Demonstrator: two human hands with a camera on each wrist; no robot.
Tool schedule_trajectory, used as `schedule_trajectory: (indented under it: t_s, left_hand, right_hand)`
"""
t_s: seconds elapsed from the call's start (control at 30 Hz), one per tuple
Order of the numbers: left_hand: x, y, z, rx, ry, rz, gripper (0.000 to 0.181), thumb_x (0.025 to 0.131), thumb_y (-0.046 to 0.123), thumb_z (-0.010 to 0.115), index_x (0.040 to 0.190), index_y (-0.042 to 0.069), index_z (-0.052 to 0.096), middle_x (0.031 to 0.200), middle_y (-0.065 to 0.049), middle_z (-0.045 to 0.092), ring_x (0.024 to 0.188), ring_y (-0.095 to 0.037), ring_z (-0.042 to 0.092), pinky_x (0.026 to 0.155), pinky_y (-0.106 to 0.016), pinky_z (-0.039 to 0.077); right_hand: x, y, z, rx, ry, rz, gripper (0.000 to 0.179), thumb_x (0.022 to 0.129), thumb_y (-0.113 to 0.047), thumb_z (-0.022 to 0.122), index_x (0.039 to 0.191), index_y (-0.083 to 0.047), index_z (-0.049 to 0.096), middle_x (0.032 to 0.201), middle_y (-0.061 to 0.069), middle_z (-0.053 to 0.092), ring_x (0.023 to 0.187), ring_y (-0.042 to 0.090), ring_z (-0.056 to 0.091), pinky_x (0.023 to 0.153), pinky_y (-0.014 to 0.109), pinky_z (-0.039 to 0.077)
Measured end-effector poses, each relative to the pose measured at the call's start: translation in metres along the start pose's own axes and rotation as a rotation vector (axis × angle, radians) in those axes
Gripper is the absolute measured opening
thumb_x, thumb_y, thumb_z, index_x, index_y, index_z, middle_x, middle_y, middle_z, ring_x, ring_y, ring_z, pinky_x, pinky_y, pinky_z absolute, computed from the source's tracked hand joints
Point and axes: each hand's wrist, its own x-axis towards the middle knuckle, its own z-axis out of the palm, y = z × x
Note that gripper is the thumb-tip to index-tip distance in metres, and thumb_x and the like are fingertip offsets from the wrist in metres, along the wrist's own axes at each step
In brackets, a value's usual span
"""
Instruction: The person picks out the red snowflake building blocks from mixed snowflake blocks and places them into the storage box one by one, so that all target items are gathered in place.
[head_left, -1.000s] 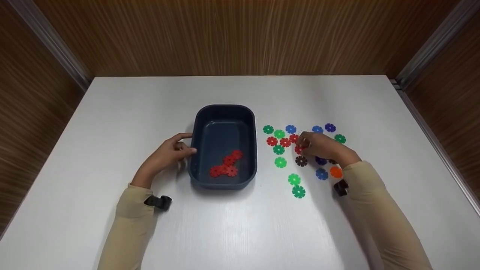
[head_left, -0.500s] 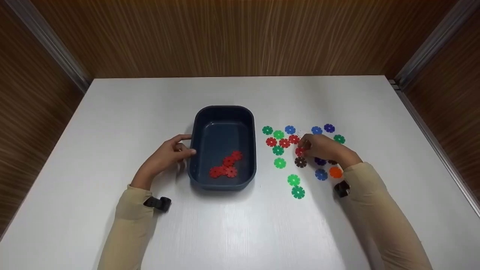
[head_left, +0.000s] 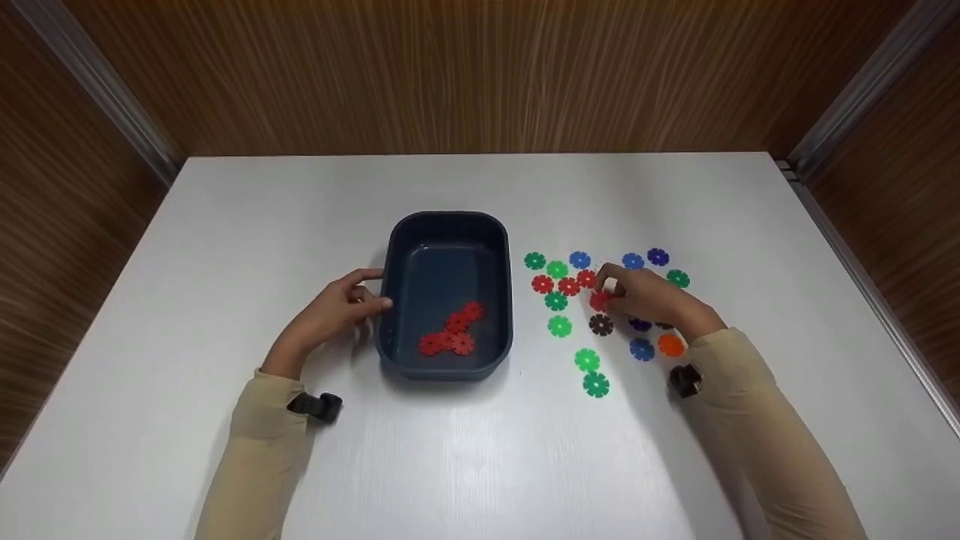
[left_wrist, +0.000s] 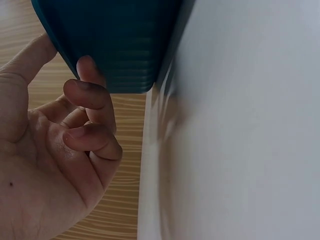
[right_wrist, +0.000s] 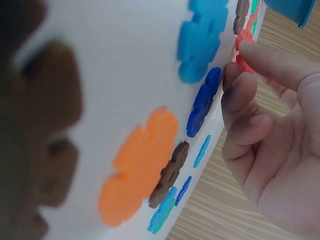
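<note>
A dark blue rectangular tub (head_left: 450, 369) stands on the white table, with several red notched building discs (head_left: 454, 324) lying inside near its front. My left hand (head_left: 334, 311) holds the tub's left side: the thumb reaches onto the rim and the index finger meets the outer wall. In the left wrist view the other fingers curl beside the blue wall. To the right, my right hand (head_left: 641, 296) bends down over the loose discs. Its thumb and index finger pinch at the edges of a red disc (head_left: 599, 301), low on the tabletop.
Three more red discs (head_left: 568, 286) lie left of my right hand, among green discs (head_left: 556, 301). A brown disc (head_left: 601, 325), an orange disc (head_left: 671, 345) and several blue discs (head_left: 642, 349) surround the hand. Wooden panels (head_left: 480, 75) enclose the table's back and sides.
My right hand's index finger has lifted and arched a little, so a white gap now shows between it and the thumb. The left hand and the tub keep their place.
</note>
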Motion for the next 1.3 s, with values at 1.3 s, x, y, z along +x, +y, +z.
schedule_trajectory:
  t_s: [1.3]
  left_hand:
    - [0.001, -0.001, -0.001, 0.011, -0.005, 0.005, 0.060, 0.094, 0.029, 0.064, 0.144, 0.007, 0.042, 0.084, 0.003, 0.061, 0.074, -0.013, 0.054, 0.070, -0.026, 0.046]
  right_hand:
    - [0.003, -0.057, 0.004, 0.368, 0.243, -0.217, 0.030, 0.097, -0.006, 0.054, 0.127, -0.010, 0.054, 0.092, 0.013, 0.060, 0.076, 0.033, 0.058, 0.072, 0.039, 0.055]
